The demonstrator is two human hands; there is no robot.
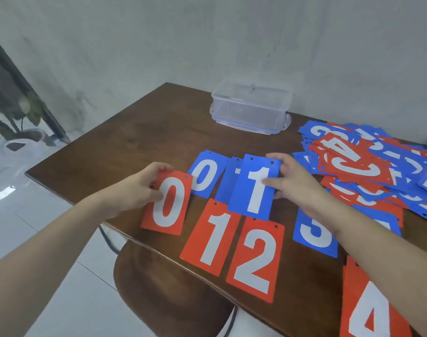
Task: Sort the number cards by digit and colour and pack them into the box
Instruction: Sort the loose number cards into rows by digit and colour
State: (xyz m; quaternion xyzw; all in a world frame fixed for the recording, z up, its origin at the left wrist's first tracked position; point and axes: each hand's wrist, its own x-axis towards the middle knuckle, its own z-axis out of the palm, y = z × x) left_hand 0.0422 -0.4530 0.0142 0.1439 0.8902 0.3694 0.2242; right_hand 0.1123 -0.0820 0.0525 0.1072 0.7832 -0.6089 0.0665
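My left hand (137, 188) pinches the left edge of a red 0 card (167, 203) near the table's front left corner. My right hand (290, 181) holds a blue 1 card (255, 187) by its right edge, thumb on its face, over another blue 1 card (228, 181). A blue 0 card (204, 175) lies between the hands. In front lie a red 1 card (213, 239), a red 2 card (256, 260), a blue 3 card (314, 235) partly under my right forearm, and a red 4 card (370, 310). The clear plastic box (251, 105) stands open at the back.
A loose heap of several mixed red and blue cards (368, 164) covers the right side of the dark wooden table (144, 139). A wooden chair seat (164, 288) sits under the front edge. A potted plant (15, 117) stands on the floor at left.
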